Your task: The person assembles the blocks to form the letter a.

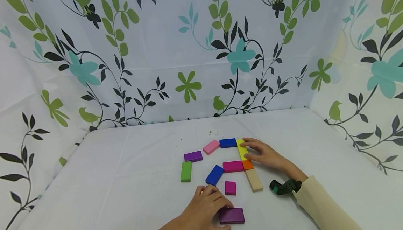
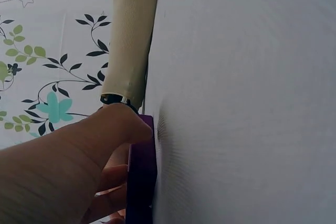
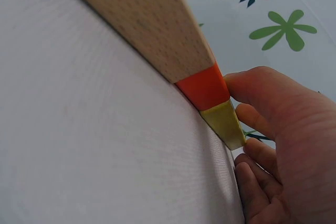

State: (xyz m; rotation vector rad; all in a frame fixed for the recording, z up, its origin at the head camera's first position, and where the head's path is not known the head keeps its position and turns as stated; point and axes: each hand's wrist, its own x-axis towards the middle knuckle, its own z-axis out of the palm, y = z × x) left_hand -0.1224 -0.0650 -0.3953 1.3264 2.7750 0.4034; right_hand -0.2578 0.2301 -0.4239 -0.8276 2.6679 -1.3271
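In the head view my left hand [image 1: 206,205] grips a dark purple block [image 1: 232,216] at the near side, thumb at its front edge and fingers at its back. The left wrist view shows the purple block [image 2: 140,174] beside the thumb. My right hand [image 1: 266,154] holds a yellow block [image 1: 242,150], fingertips over its far end and thumb on its right side. An orange block [image 1: 247,165] touches the yellow one's near end, followed by a plain wooden block [image 1: 253,180]. In the right wrist view the thumb lies by the orange-yellow joint.
A blue block [image 1: 228,143], pink block [image 1: 211,147], purple block [image 1: 193,156] and green block [image 1: 186,171] curve leftward. Inside lie a magenta block [image 1: 233,166], a second blue block [image 1: 214,175] and a small magenta block [image 1: 230,188]. A white cloth [image 1: 126,181] covers the table; patterned curtains surround it.
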